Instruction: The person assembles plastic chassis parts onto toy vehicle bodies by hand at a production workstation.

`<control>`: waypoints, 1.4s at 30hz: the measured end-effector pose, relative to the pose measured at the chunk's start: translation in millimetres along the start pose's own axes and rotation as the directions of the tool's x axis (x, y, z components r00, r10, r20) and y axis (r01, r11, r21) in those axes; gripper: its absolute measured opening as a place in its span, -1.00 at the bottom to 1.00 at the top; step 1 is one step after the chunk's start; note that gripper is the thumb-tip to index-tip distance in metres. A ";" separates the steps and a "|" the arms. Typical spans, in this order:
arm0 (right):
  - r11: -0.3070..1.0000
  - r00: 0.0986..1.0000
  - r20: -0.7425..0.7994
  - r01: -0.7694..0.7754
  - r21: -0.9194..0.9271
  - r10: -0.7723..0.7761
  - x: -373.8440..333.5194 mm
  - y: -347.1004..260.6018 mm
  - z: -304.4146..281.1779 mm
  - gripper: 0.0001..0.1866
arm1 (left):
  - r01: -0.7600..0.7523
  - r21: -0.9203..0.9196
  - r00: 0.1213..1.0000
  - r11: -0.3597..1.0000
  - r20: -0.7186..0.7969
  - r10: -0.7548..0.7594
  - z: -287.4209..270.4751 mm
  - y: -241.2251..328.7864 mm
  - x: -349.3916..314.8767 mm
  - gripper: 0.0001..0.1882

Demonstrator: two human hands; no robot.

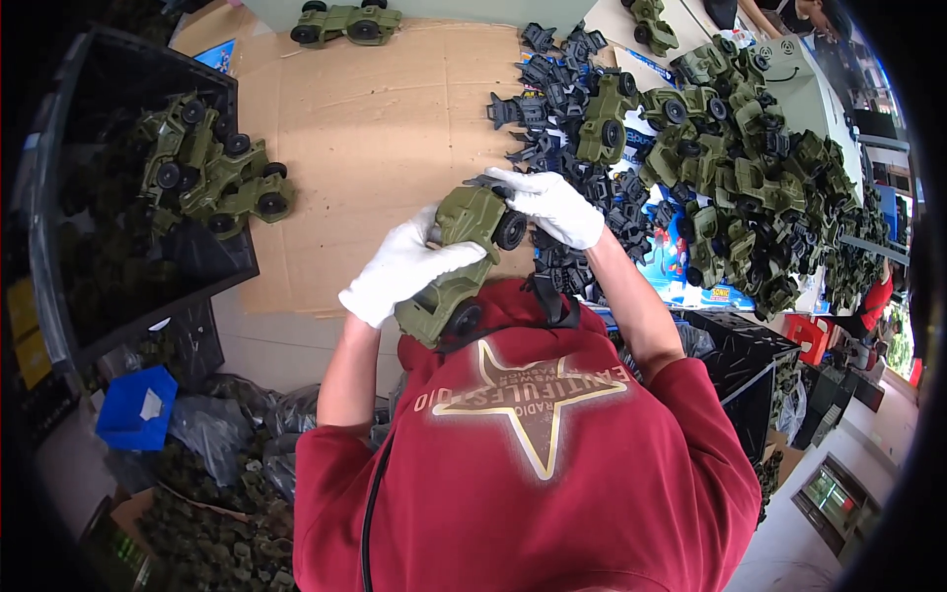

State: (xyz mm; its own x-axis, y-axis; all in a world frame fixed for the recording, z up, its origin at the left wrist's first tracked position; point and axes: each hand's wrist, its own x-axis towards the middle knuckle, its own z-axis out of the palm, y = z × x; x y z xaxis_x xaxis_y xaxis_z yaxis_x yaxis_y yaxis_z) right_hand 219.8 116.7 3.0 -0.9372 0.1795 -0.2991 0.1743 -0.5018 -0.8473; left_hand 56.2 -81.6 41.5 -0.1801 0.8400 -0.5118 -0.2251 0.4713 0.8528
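Observation:
My left hand (409, 264), in a white glove, is closed around an olive-green toy military truck (467, 219) with black wheels. The truck is tilted, its upper end turned away from me, in front of my chest. At that end my right hand (548, 205), also gloved, pinches a small dark plastic part (487, 182) against the truck. Fingers partly cover this part, so whether it is fastened cannot be seen. Just beyond my right hand lies a pile of similar black plastic parts (562, 89).
Cardboard (365, 118) covers the middle of the table. To the left, a black crate (249, 237) holds several green trucks. A large heap of trucks (740, 178) fills the right side, and one truck (345, 24) stands at the far edge. A blue bin (123, 419) sits lower left.

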 end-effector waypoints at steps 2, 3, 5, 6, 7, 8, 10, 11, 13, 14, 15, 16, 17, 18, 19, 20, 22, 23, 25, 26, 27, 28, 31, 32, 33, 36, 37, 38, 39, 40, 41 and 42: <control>1.000 1.000 0.004 -0.011 -0.011 0.011 2.3 2.5 -6.4 -0.42 | -0.010 -0.014 1.000 1.000 0.012 0.010 0.9 0.6 -0.2 -0.33; 1.000 1.000 0.007 -0.021 -0.023 0.021 3.0 3.0 -8.1 -0.41 | -0.009 -0.059 1.000 0.998 0.017 0.010 2.3 4.9 -1.1 -0.34; 0.999 1.000 0.019 -0.003 -0.052 0.004 1.8 1.9 -6.2 -0.42 | -0.008 -0.103 1.000 0.995 0.018 0.010 2.9 5.7 -1.9 -0.35; 0.997 0.999 0.029 0.016 -0.081 -0.014 1.4 -0.2 -5.0 -0.43 | 0.008 -0.112 1.000 0.994 0.021 -0.006 2.1 3.9 -0.6 -0.32; 0.997 0.999 0.031 0.018 -0.080 -0.015 1.9 -5.1 -2.8 -0.43 | 0.024 -0.120 1.000 0.993 0.023 -0.021 1.6 1.3 0.1 -0.30; 0.961 0.996 0.028 0.087 -0.261 -0.082 2.6 -13.0 0.4 -0.46 | 0.022 -0.117 1.000 0.993 0.021 -0.020 3.7 -0.6 1.2 -0.30; 0.887 0.987 0.030 0.155 -0.434 -0.158 3.3 -15.7 7.1 -0.47 | -0.053 -0.239 0.995 0.970 -0.090 0.033 15.5 0.2 7.0 -0.17; 0.865 0.975 -0.068 0.154 -0.477 -0.211 5.7 -11.5 13.7 -0.42 | -0.112 -0.279 0.983 0.954 -0.174 0.064 26.7 3.9 13.2 -0.09; 0.901 0.915 -0.298 0.133 -0.412 -0.272 18.9 -0.4 20.3 -0.39 | -0.181 -0.323 0.953 0.929 -0.291 0.085 52.5 2.0 28.1 0.08; 0.950 0.903 -0.343 0.174 -0.258 -0.258 25.2 0.8 15.5 -0.46 | -0.131 0.193 0.898 0.972 -0.392 0.199 56.5 -2.1 33.5 0.07; 0.969 0.910 -0.335 0.219 -0.115 -0.245 23.6 1.6 15.5 -0.52 | -0.256 0.147 0.882 0.956 -0.370 0.293 54.4 -9.2 37.2 0.04; 0.967 0.920 -0.319 0.252 0.034 -0.229 18.4 2.2 21.4 -0.57 | -0.371 0.093 0.854 0.924 -0.357 0.378 52.7 -15.8 38.2 0.02; 0.970 0.939 -0.266 0.239 0.048 -0.218 16.1 1.8 26.5 -0.60 | -0.374 0.097 0.855 0.922 -0.348 0.384 50.5 -19.5 43.1 0.02; 0.977 0.940 -0.302 0.193 0.092 -0.157 16.2 0.9 30.9 -0.62 | -0.499 -0.036 0.833 0.866 -0.296 0.468 48.0 -21.6 49.7 -0.02; 0.945 0.894 -0.320 0.262 -0.197 -0.314 16.5 5.0 26.4 -0.64 | -0.597 -0.179 0.797 0.782 -0.249 0.551 47.9 -20.9 56.0 -0.05; 0.831 0.837 -0.291 0.295 -0.472 -0.462 16.6 7.6 22.9 -0.64 | -0.596 -0.181 0.799 0.782 -0.235 0.554 50.2 -21.3 57.0 -0.05; 0.802 0.805 -0.302 0.320 -0.504 -0.510 8.4 11.0 29.9 -0.60 | -0.552 -0.195 0.821 0.811 -0.294 0.489 54.1 -19.4 50.5 -0.09; 0.772 0.779 -0.299 0.339 -0.538 -0.551 0.4 9.0 38.2 -0.54 | -0.603 -0.135 0.777 0.787 -0.323 0.540 55.5 -13.5 48.0 -0.16; 0.694 0.747 -0.259 0.352 -0.627 -0.613 -12.9 5.0 50.6 -0.48 | -0.654 0.000 0.717 0.756 -0.318 0.620 55.7 -17.8 53.0 -0.19; 0.681 0.728 -0.287 0.324 -0.657 -0.623 -12.5 7.6 52.1 -0.49 | -0.694 0.135 0.651 0.708 -0.305 0.696 57.5 -17.8 54.6 -0.21; 0.665 0.661 -0.318 0.372 -0.647 -0.679 -10.5 12.8 51.7 -0.60 | -0.689 0.182 0.633 0.701 -0.319 0.705 61.0 -16.6 55.3 -0.34; 0.663 0.652 -0.328 0.368 -0.652 -0.684 -10.2 14.0 50.3 -0.60 | -0.693 0.176 0.637 0.699 -0.305 0.708 61.3 -15.7 56.7 -0.34; 0.636 0.633 -0.352 0.297 -0.713 -0.690 -10.3 11.8 50.9 -0.74 | -0.647 0.285 0.630 0.708 -0.324 0.706 57.8 -22.7 61.7 -0.51; 0.719 0.637 -0.436 0.286 -0.633 -0.636 -7.8 18.7 48.6 -0.73 | -0.605 0.196 0.701 0.771 -0.327 0.634 60.5 -18.5 64.2 -0.52; 0.764 0.615 -0.502 0.281 -0.580 -0.607 -5.2 22.8 47.1 -0.72 | -0.571 0.145 0.760 0.808 -0.277 0.587 60.3 -15.2 70.2 -0.51; 0.683 0.443 -0.550 0.231 -0.693 -0.708 1.3 12.0 19.6 -0.75 | -0.644 0.207 0.737 0.736 -0.090 0.670 46.4 -7.7 91.4 -0.39; 0.603 0.375 -0.527 0.118 -0.789 -0.763 -3.0 -1.7 -1.7 -0.77 | -0.624 0.068 0.756 0.778 -0.198 0.623 44.6 -5.1 95.5 -0.40; 0.518 0.321 -0.489 0.006 -0.855 -0.811 -12.4 -17.2 -28.8 -0.78 | -0.598 -0.067 0.774 0.799 -0.307 0.553 39.6 -2.2 96.3 -0.41; 0.459 0.273 -0.452 -0.043 -0.887 -0.849 -25.7 -29.5 -70.9 -0.78 | -0.599 -0.057 0.772 0.799 -0.306 0.557 27.3 0.5 100.5 -0.41; 0.237 0.229 -0.312 -0.303 -0.923 -0.922 -46.9 -64.8 -96.9 -0.77 | -0.441 -0.029 0.843 0.897 -0.355 0.403 7.4 2.5 105.5 -0.42; 0.294 0.194 -0.371 -0.335 -0.895 -0.908 -75.4 -76.6 -147.1 -0.70 | -0.268 -0.006 0.879 0.963 -0.412 0.242 -9.1 5.7 110.0 -0.43; 0.555 0.144 -0.580 -0.180 -0.812 -0.802 -102.2 -100.5 -179.7 -0.62 | -0.259 0.015 0.866 0.966 -0.439 0.239 -23.1 7.1 117.7 -0.43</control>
State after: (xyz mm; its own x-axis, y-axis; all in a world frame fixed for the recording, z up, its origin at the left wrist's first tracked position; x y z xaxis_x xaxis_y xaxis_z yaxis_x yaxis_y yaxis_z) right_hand 352.3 300.9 39.9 -0.0993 0.9190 0.3816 0.5110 0.3761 -0.7729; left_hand 11.3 14.5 -15.0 -0.6304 0.7222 -0.2847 -0.1561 0.2414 0.9578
